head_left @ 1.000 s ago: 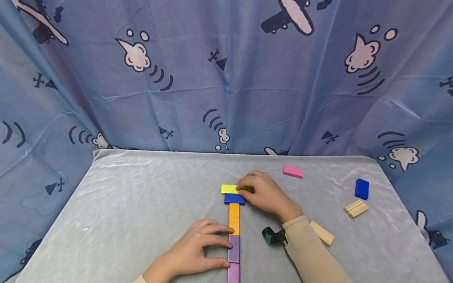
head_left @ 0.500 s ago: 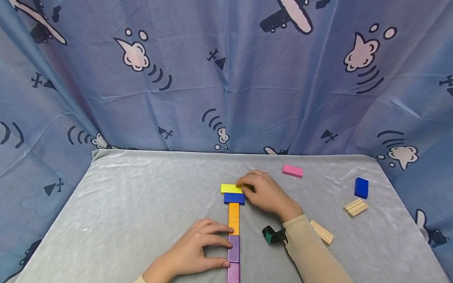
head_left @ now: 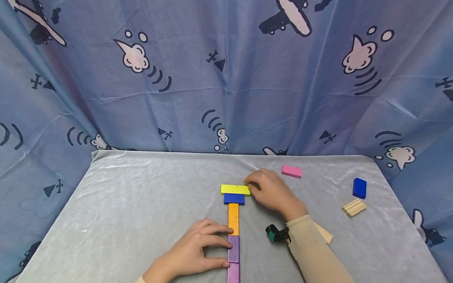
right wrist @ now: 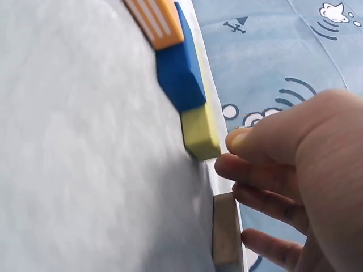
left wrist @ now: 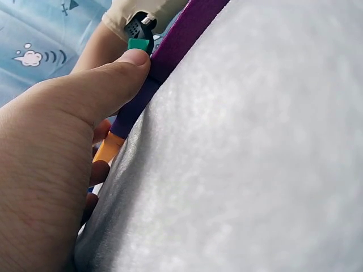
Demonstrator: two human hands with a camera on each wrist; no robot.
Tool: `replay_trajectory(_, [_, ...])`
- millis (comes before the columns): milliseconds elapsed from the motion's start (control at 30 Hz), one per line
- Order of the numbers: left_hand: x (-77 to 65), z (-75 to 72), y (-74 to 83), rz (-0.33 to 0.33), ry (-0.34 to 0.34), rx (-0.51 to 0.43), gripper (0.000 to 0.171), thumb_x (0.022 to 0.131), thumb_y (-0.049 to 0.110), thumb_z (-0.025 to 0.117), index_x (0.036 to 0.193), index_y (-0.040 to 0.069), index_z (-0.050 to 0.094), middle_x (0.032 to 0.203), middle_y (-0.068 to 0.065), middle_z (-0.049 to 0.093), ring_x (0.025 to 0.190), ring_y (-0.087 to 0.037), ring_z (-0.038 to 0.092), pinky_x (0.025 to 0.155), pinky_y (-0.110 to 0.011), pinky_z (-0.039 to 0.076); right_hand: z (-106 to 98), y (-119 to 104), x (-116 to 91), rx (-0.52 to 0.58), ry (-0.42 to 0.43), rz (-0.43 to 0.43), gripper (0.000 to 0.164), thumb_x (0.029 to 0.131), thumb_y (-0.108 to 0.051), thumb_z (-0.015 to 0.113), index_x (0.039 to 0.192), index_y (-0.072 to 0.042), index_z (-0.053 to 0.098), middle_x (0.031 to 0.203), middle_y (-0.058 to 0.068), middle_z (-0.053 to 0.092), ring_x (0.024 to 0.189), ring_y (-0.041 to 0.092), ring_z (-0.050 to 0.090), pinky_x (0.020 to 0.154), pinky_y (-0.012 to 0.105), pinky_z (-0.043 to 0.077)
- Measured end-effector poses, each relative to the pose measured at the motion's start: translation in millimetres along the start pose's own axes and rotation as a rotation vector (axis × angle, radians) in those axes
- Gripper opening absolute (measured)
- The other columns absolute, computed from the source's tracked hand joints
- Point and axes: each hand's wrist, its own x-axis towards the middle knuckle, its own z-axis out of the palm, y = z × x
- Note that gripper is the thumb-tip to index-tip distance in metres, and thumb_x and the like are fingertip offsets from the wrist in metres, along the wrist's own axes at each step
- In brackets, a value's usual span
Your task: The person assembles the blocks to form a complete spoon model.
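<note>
A row of blocks runs up the grey cloth in the head view. Two purple blocks, a lower one (head_left: 233,280) and an upper one (head_left: 234,249), meet an orange block (head_left: 233,214). Crosswise at its far end lies a blue block (head_left: 234,199), with a longer yellow block (head_left: 235,190) crosswise behind. My left hand (head_left: 198,249) rests along the left side, fingertips at the orange and purple blocks. My right hand (head_left: 271,191) is at the yellow block's right end; in the right wrist view its thumb and fingers, holding nothing, stand just off that end.
A pink block (head_left: 292,171) lies behind my right hand. Further right are another blue block (head_left: 359,188) and a striped wooden block (head_left: 354,208). A second wooden block (head_left: 324,234) is partly covered by the right sleeve. A patterned blue curtain (head_left: 191,74) hangs behind the table.
My right hand has let go of the yellow block and shifted a little right, uncovering its right end. The left hand stays in place.
</note>
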Motion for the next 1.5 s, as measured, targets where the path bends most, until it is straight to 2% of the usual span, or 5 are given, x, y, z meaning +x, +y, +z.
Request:
replay_trajectory(300, [-2.9,-0.5,-1.1,-0.032,-0.004,-0.001,0.032,0.090,0.048,0.091,0.117,0.033,0.083,0.145,0.016,0.066,0.130,-0.007,0.057,0.107,-0.039,0.049,-26,22,-26,0.101,0.006,0.021,0.023,0.104,-0.012,0.071,0.125,-0.009,0.081,0.126,0.005,0.077,0.125,0.031,0.068,0.109,0.056,0.052])
replay_trajectory(667, [-2.1,-0.5,-1.1,-0.015,0.003,0.017,0.032,0.090,0.050,0.090,0.118,0.034,0.083,0.145,0.016,0.067,0.129,-0.006,0.057,0.106,-0.039,0.048,-65,54,-113,0.146,-0.059,0.006,0.025,0.102,-0.010,0.076,0.127,-0.013,0.080,0.128,0.000,0.077,0.124,0.032,0.069,0.103,0.060,0.055])
replay_trajectory(1067, [-1.3,4.7,-0.4,0.045,0.032,0.025,0.033,0.089,0.047,0.091,0.118,0.032,0.082,0.144,0.010,0.068,0.129,-0.009,0.059,0.106,-0.041,0.049,-67,63,-183,0.173,-0.023,-0.061,0.047,0.091,-0.010,0.086,0.135,-0.021,0.077,0.135,-0.007,0.073,0.124,0.019,0.068,0.103,0.033,0.055])
replay_trajectory(1300, [1.2,4.2,3.0,0.023,0.016,0.008,0.033,0.090,0.048,0.090,0.118,0.033,0.082,0.144,0.012,0.068,0.131,-0.008,0.058,0.107,-0.041,0.049,-70,70,-202,0.184,-0.043,0.006,0.069,0.077,0.009,0.077,0.135,-0.029,0.076,0.142,-0.008,0.070,0.131,0.016,0.065,0.107,0.023,0.050])
replay_trajectory(1500, [-0.7,4.3,1.0,0.024,0.016,0.010,0.032,0.090,0.048,0.090,0.118,0.033,0.082,0.145,0.012,0.067,0.130,-0.008,0.058,0.108,-0.042,0.048,-68,73,-206,0.164,-0.018,-0.010,0.065,0.079,0.009,0.083,0.132,-0.028,0.077,0.144,-0.004,0.070,0.132,0.018,0.066,0.108,0.010,0.039])
